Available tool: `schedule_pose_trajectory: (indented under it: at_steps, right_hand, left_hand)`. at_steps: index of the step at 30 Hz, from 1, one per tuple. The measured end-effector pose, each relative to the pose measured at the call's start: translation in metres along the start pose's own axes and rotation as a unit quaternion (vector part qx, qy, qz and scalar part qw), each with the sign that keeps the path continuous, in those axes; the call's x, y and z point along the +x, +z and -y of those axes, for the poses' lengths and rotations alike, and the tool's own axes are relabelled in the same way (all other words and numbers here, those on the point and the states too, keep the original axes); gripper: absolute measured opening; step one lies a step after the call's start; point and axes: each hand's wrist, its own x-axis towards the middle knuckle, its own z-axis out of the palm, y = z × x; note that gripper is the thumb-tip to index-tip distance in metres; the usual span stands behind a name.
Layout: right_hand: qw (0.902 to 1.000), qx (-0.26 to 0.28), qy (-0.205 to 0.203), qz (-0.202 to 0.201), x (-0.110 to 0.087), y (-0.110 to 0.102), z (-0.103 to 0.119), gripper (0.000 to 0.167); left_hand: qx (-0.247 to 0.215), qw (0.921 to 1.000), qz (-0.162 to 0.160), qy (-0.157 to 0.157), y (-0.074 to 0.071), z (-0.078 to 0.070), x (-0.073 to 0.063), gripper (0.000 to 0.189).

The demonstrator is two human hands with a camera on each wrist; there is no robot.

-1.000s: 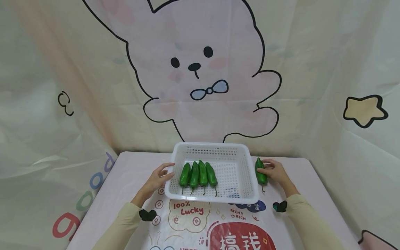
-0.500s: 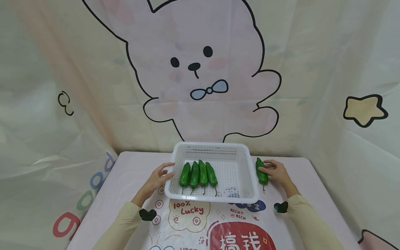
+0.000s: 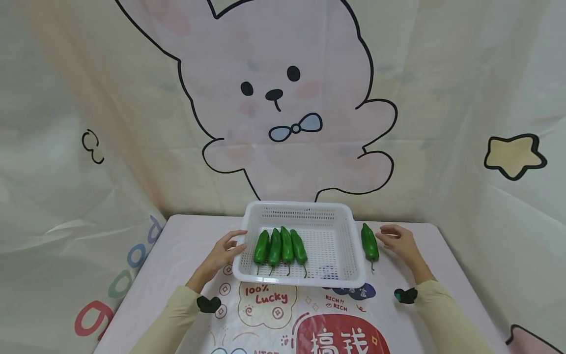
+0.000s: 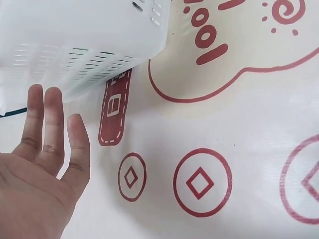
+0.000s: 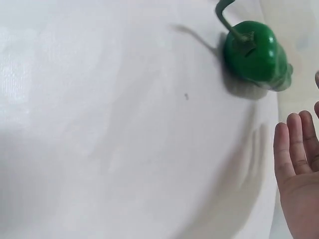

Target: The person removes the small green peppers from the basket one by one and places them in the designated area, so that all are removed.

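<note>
A white plastic basket (image 3: 300, 282) with slotted walls stands at the back of the table. Several green peppers (image 3: 275, 248) lie side by side in its left half, stems toward the front. My left hand (image 3: 221, 253) is at the basket's left side, fingertips at the rim; in the left wrist view straight fingers (image 4: 54, 117) extend beside the wall. One more green pepper (image 3: 369, 242) lies on the table just right of the basket. My right hand (image 3: 401, 243) is right of that pepper, a small gap between them, with nothing in its relaxed fingers (image 5: 296, 144).
A white cloth with red printed words and coin shapes covers the table (image 3: 194, 231). Behind hangs a curtain (image 3: 420, 187) with a cartoon animal, close to the table's back edge. A star (image 3: 515, 156) is printed on the right curtain.
My right hand has let go of the single pepper and drawn away to the right. That pepper lies on the table, almost where it was. My left hand and the basket have stayed still.
</note>
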Motion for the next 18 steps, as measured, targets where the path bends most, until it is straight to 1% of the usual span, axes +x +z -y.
schedule_pose_trajectory:
  at_steps: [1,4,9,11,18]
  right_hand:
    - [1.0,0.004,-0.007,-0.006,0.0,-0.001,0.0,0.055]
    - [0.9986,0.038,-0.015,-0.032,-0.001,-0.003,0.003,0.047]
    - [0.9909,0.126,-0.03,-0.038,-0.003,-0.004,0.011,0.038]
    - [0.9876,0.151,-0.03,-0.033,-0.006,-0.004,0.016,0.038]
    - [0.9808,0.194,-0.016,-0.016,-0.013,-0.003,0.041,0.047]
  left_hand:
    - [0.001,1.0,0.0,0.001,0.0,0.0,0.0,0.049]
    - [0.001,1.0,-0.002,-0.001,0.0,0.0,0.0,0.049]
    - [0.002,1.0,-0.002,0.005,0.0,0.002,0.0,0.05]
    - [0.001,1.0,-0.003,0.006,0.0,0.003,0.001,0.05]
    - [-0.005,0.9999,-0.004,0.013,0.0,0.004,0.002,0.052]
